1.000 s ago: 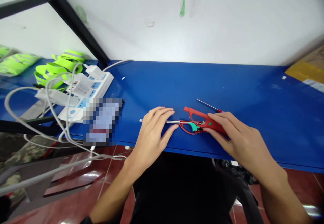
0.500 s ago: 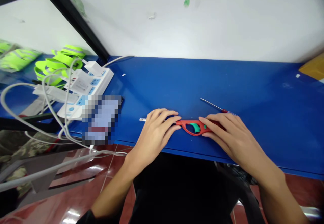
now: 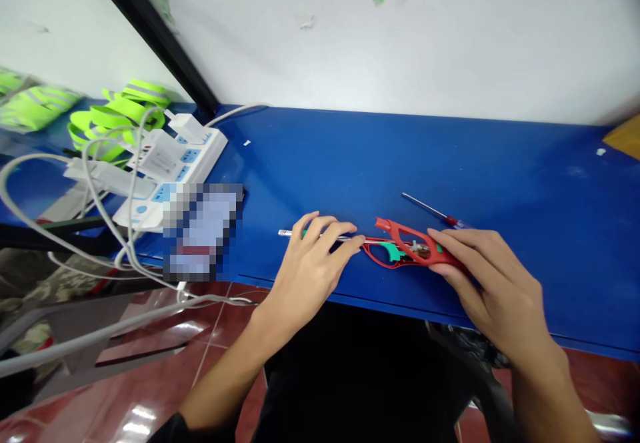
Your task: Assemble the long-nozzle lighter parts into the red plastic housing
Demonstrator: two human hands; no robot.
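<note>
Just then, the left hand (image 3: 310, 276) had its fingers curled around the metal barrel (image 3: 320, 235) of a red utility lighter (image 3: 405, 246), which lay split open on the blue worktop (image 3: 525, 176). The right hand (image 3: 493, 283) pinched the lighter's upper shell between fingers and thumb, with a screwdriver (image 3: 433, 209) lying just beyond.

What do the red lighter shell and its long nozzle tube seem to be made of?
The red lighter shell looks like moulded plastic: smooth, slightly glossy, with thin curved walls. The long nozzle tube looks like metal, perhaps steel, judging by its silvery shine.
</note>
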